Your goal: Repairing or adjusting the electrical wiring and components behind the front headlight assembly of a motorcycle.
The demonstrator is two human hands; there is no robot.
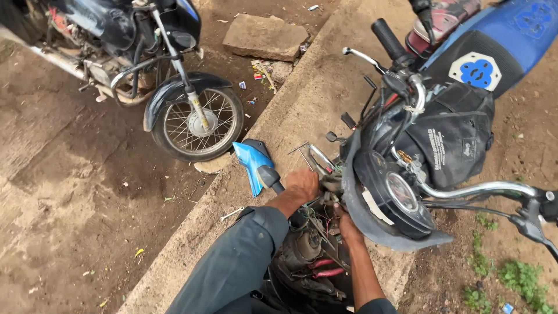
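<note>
We see the left hand [302,185] clenched around a part in the wiring bundle [325,216] behind the motorcycle's instrument cluster [394,195], while the right hand [349,228] reaches into the same wires just below the cluster, its grip impossible to tell.

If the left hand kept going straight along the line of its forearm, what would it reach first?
The left hand points up and right, into the stripped front of the motorcycle. It would probably meet the chrome bracket just beyond its knuckles first, though depth is hard to judge here.
</note>
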